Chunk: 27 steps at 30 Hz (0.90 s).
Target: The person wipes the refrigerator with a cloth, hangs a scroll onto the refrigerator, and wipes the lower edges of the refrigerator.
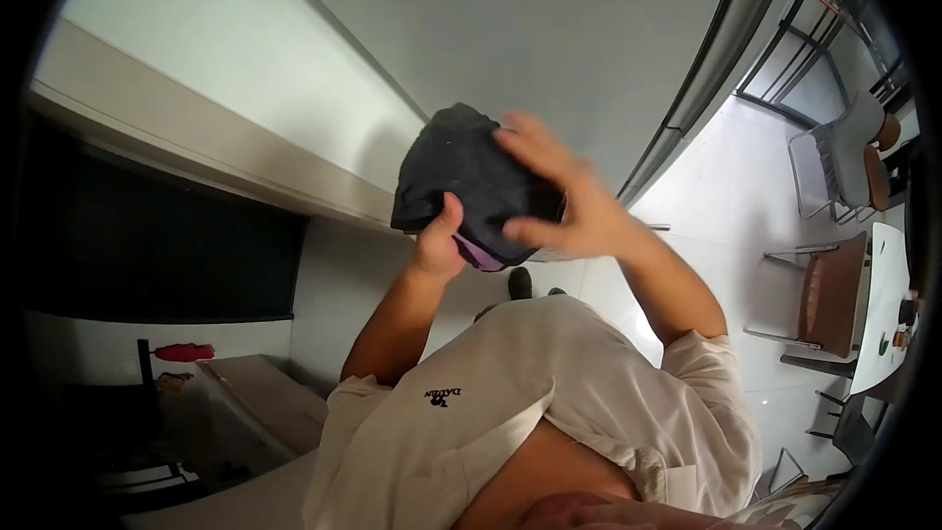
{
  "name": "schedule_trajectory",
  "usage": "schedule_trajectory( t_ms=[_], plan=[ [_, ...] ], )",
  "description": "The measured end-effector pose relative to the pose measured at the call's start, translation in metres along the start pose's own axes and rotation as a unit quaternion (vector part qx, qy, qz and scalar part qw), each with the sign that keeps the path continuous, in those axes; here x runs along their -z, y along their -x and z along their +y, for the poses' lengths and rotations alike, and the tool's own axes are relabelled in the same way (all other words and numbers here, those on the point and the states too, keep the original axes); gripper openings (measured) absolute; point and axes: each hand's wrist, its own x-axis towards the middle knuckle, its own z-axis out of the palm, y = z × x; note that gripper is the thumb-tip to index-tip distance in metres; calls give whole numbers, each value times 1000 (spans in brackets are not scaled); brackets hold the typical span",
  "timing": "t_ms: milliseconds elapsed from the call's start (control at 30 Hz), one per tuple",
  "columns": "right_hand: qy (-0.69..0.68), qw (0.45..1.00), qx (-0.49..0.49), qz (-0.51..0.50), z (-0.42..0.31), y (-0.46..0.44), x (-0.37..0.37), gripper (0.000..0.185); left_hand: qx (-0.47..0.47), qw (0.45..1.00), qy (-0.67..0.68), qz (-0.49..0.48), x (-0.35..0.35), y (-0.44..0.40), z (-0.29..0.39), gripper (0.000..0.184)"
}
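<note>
A folded dark grey cloth (461, 169) is held up in front of my chest, over a pale surface's edge. Under it peeks a strip of purple fabric (479, 253). My left hand (439, 245) grips the bundle's lower left edge, thumb on top and the other fingers hidden beneath. My right hand (569, 198) is at the bundle's right side with fingers and thumb spread. It is slightly blurred, and I cannot tell whether its fingertips touch the cloth.
A tall pale panel (549, 20) stands ahead, beside a beige ledge (216, 147). A dark panel (177, 226) is at left, above a box-like unit (260, 397) and a red item (184, 352). To the right are a brown chair (829, 294) and a white table (881, 304).
</note>
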Motion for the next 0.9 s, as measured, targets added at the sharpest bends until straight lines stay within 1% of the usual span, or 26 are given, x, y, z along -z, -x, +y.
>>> schedule_trajectory(
  t_ms=[33,67,133,167,267,300,400,500,600,633,667,733,767,800,833,867,900],
  plan=[
    [-48,996,-48,56,10,5,2,75,-18,1000,9,13,-8,2,6,65],
    [-96,984,-97,111,21,10,2,69,-9,1000,19,0,-7,5,10,65],
    [-253,943,-212,36,32,18,12,59,10,999,41,-28,-7,6,14,63],
    [-327,908,-263,-2,36,21,15,55,30,998,48,-6,-9,6,15,66],
    [-354,899,-257,-6,37,33,7,41,88,996,-1,0,2,8,10,66],
    [-332,909,-250,7,34,35,6,36,86,996,-3,-5,-1,8,9,66],
    [-328,900,-280,65,35,43,14,32,84,996,-15,-14,-9,6,5,65],
    [-251,914,-290,135,35,49,18,29,85,996,-27,-22,-8,7,-2,64],
    [-351,897,-241,118,43,61,24,25,94,994,-31,-38,-3,8,-5,64],
    [-478,836,-267,43,41,66,32,31,93,994,-36,-39,-4,9,-5,64],
    [-543,789,-285,37,42,68,31,38,89,994,-42,-42,-5,8,-4,64],
    [-657,686,-312,21,55,80,18,52,180,982,-41,-35,-8,11,1,63],
    [-614,726,-308,-37,75,96,8,65,221,974,-42,-36,-11,13,3,63],
    [-558,769,-299,-92,89,109,8,79,257,962,-87,-19,-13,13,4,60],
    [-377,861,-327,-98,61,103,11,90,280,950,-136,-12,-19,9,2,58],
    [-301,902,-306,-52,30,92,9,90,248,959,-132,35,-42,7,3,53],
    [-306,886,-348,-19,36,93,4,75,202,970,-129,35,-41,4,-1,52]
  ],
)
